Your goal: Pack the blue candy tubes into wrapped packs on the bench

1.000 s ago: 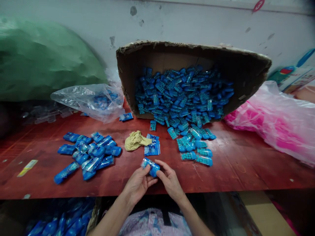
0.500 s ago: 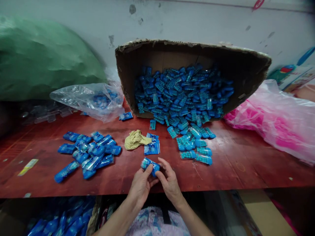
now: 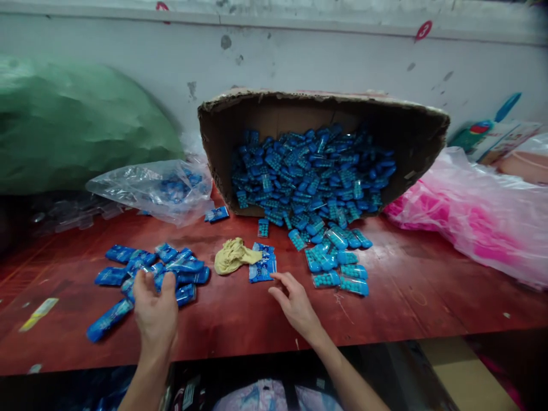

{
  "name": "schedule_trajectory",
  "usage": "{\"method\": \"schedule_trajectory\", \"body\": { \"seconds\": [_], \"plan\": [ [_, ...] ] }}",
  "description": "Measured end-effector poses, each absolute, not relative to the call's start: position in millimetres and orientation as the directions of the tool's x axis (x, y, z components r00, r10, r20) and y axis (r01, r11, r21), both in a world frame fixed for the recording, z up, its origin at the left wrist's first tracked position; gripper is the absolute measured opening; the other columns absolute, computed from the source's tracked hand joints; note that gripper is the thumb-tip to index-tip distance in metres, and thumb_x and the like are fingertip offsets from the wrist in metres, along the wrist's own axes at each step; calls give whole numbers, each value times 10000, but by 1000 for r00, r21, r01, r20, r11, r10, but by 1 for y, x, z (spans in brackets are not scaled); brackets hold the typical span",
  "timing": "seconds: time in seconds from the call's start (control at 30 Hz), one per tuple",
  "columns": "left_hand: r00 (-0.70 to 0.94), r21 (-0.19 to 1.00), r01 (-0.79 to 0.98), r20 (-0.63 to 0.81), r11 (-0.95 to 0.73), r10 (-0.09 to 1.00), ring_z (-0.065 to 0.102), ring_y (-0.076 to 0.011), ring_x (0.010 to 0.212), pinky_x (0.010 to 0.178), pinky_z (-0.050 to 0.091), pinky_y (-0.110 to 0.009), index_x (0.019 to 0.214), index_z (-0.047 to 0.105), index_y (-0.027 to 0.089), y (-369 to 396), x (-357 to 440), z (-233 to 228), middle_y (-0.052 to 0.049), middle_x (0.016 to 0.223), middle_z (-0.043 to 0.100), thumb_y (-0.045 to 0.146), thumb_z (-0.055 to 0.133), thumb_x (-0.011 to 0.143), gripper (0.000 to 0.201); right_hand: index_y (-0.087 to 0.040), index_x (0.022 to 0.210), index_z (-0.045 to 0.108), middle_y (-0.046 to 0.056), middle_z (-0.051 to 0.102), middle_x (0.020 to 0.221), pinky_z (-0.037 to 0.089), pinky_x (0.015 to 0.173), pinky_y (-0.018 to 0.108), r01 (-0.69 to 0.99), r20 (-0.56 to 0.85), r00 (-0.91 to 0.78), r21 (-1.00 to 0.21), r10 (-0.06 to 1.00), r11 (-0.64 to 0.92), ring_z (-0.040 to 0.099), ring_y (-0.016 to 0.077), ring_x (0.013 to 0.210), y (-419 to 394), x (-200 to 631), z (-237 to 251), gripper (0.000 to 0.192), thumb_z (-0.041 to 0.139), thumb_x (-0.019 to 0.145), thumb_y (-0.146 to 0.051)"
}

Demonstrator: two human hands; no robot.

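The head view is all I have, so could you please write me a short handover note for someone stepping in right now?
Left hand: over the near edge of the pile of wrapped blue packs on the red table; whether its grip holds a pack cannot be told.
Right hand: open, empty, fingers by the flat blue sachets beside the yellow cloth.
Supply: tipped cardboard box full of unwrapped blue packs, some spilled in front.
Done: the pile at the left.
Left: by the look of it, the box's contents and the spill.
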State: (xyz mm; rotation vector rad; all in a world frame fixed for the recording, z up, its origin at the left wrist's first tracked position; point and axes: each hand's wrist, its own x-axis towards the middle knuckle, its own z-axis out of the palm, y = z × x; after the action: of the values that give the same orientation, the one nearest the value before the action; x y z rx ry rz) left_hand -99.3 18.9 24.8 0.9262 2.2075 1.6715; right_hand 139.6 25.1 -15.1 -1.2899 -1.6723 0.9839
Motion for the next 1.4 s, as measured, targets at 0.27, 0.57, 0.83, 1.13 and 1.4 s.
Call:
{"method": "schedule_trajectory", "body": {
  "seconds": [0.27,0.57,0.83,1.13,1.4],
  "plan": [
    [-217,326,939,326,106,920,281,-355,1252,945,294,-530,1238,427,89,51,-48,-12,-205,1299,427,309,423,798,492,-198,955,616,78,594,889,400,714,289,838,138,-390,-356,911,413,526,210,853,106,72,-11,216,496,838,-334],
    [-130,70,991,209,117,969,369,-310,1197,948,292,-481,1276,400,100,77,-47,-43,-199,1293,440,171,345,798,486,-241,936,614,43,598,912,336,684,287,853,151,-412,-283,899,439,487,205,859,80,109,-17,164,542,824,-336],
    [-145,327,943,258,55,955,338,-315,1228,972,276,-488,1216,450,98,66,-46,-22,-204,1288,439,167,407,769,454,-234,784,629,42,594,810,296,678,304,890,206,-318,-272,925,366,468,194,796,63,124,-32,175,477,869,-249],
    [-185,876,-212,-472,434,862,602,-146,577,508,442,-227,921,589,123,9,-4,-17,-68,739,660,377,700,580,440,-224,804,648,56,592,822,313,693,324,784,343,-172,-520,923,339,464,193,770,16,121,-6,244,417,883,-223],
    [-65,766,-513,-484,387,873,551,-102,478,474,423,-203,714,638,108,12,1,-17,-20,559,637,292,737,554,264,-142,980,605,20,603,755,436,639,272,-81,-154,-60,-984,986,-158,526,143,657,24,114,-20,302,601,704,-265]
  ]
}}
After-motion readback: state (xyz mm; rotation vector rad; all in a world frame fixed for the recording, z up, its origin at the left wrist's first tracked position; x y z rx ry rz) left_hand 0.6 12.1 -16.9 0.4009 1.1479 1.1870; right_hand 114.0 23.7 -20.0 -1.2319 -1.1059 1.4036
